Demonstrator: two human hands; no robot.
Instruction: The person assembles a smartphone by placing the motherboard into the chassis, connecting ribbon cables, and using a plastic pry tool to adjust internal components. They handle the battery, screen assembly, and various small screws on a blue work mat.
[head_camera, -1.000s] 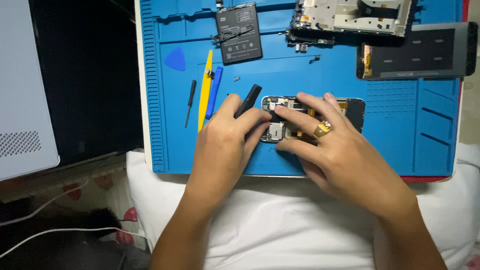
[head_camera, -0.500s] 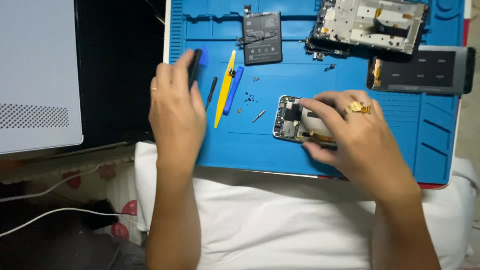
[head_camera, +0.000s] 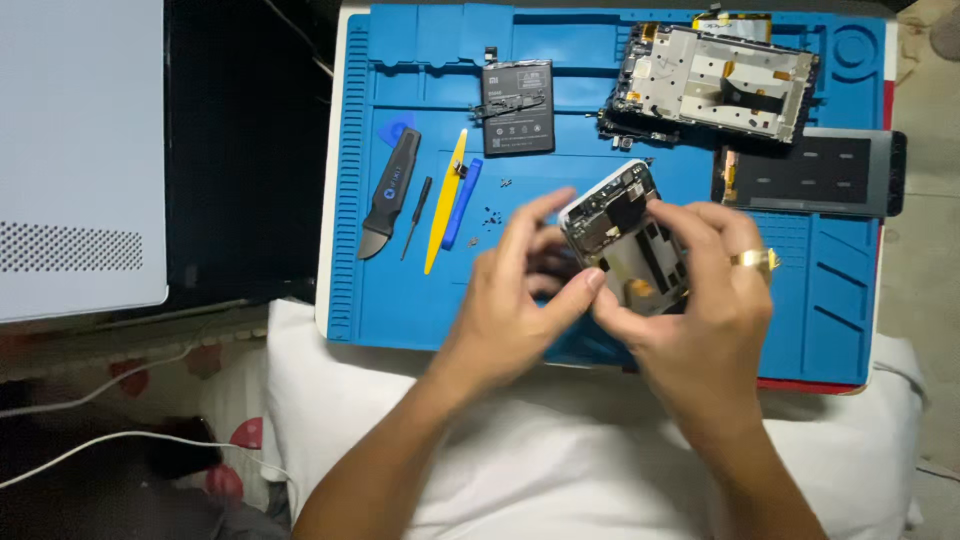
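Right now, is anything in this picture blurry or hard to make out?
Head view: the left hand, right hand and the opened phone they hold are motion-smeared; the blue mat and black pry tool are sharp; the dark area left of the mat shows almost no detail.

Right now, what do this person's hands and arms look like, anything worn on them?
Both forearms are bare, with no sleeves, gloves or watch in view. The right hand wears a gold-coloured ring on one finger. The left hand shows no ring in this blurred frame.
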